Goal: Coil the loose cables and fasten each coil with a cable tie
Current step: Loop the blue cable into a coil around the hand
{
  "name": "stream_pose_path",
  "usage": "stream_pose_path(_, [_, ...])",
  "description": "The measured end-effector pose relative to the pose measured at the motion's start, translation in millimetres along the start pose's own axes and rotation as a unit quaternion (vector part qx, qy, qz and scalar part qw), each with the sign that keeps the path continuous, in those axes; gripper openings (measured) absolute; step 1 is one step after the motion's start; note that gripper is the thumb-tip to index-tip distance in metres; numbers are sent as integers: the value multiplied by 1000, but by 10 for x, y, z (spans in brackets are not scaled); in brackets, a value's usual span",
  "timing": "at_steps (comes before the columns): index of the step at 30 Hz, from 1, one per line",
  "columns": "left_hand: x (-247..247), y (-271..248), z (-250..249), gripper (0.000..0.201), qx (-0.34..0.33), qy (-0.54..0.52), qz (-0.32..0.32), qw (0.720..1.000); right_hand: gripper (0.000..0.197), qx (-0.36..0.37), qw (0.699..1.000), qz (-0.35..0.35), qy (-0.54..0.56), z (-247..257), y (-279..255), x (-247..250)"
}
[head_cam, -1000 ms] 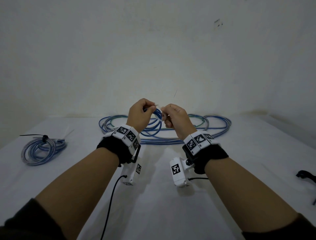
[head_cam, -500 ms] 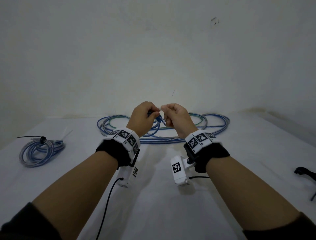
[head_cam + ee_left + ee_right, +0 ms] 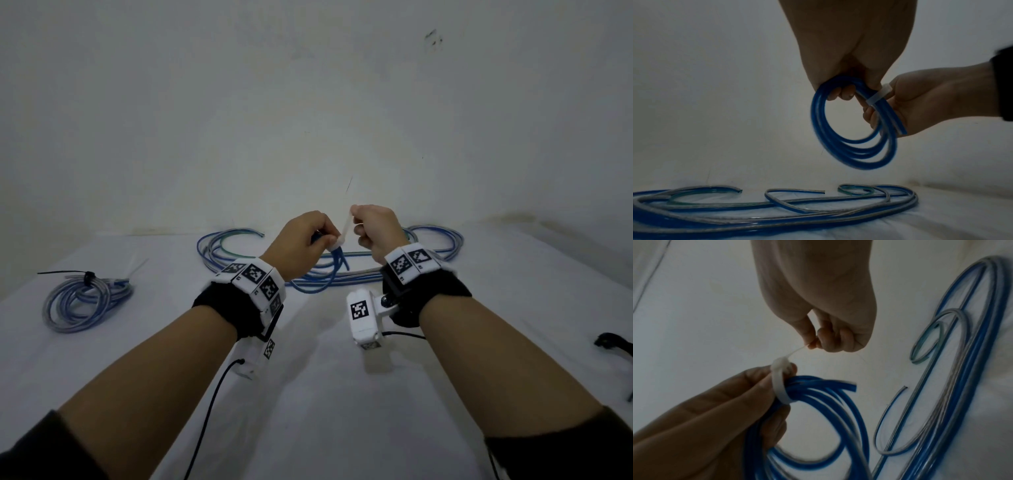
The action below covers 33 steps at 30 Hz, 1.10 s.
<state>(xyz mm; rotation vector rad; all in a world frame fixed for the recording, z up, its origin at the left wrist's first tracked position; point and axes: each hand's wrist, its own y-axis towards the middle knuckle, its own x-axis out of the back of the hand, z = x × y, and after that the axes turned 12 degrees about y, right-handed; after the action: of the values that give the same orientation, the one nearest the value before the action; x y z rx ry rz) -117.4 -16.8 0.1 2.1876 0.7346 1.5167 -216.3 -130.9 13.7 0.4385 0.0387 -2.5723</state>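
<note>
Both hands are raised above the desk [image 3: 315,394], so open room lies beneath them and the small blue coil [image 3: 855,141] hanging from the left hand [image 3: 301,246], whose lowest loop is clear of the surface. The white cable tie [image 3: 780,386] bridges the short gap to the right hand [image 3: 376,233], barring passage between the two. Behind, along the wall, the loose cables [image 3: 342,274] sprawl across the desk's far strip. At the far left sits a tied coil [image 3: 82,301]; a black object [image 3: 613,344] lies at the right edge. The near middle of the desk is bare cloth, crossed only by the forearms.
</note>
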Motion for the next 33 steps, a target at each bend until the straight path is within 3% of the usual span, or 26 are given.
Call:
stream_pose_path(3, [-12,10,-3,9,22,-12,11,1000,20,-9,1000,-9,0,-8,8,12])
stream_pose_path(9, [-24,23,77,13,70,-12,-16,997,17,-5,993,115,20,-92,-90,-7])
stream_pose_path(16, [1,16,-20,13,62,-14,53,997,23,-4,998,17,-56,-82,15,-84])
stream_pose_path(20, [30,14,-62,13,44,7,54,998,26,-18,993,10,-120,-35,75,-100])
stream_pose_path(26, [-14,-19,-92,11,30,30,67,997,28,-61,989,-12,-133,-61,110,-97])
stream_pose_path(33, [-32,-18,-118,11,24,38,72,996,26,-73,993,-21,-90,-46,118,-65])
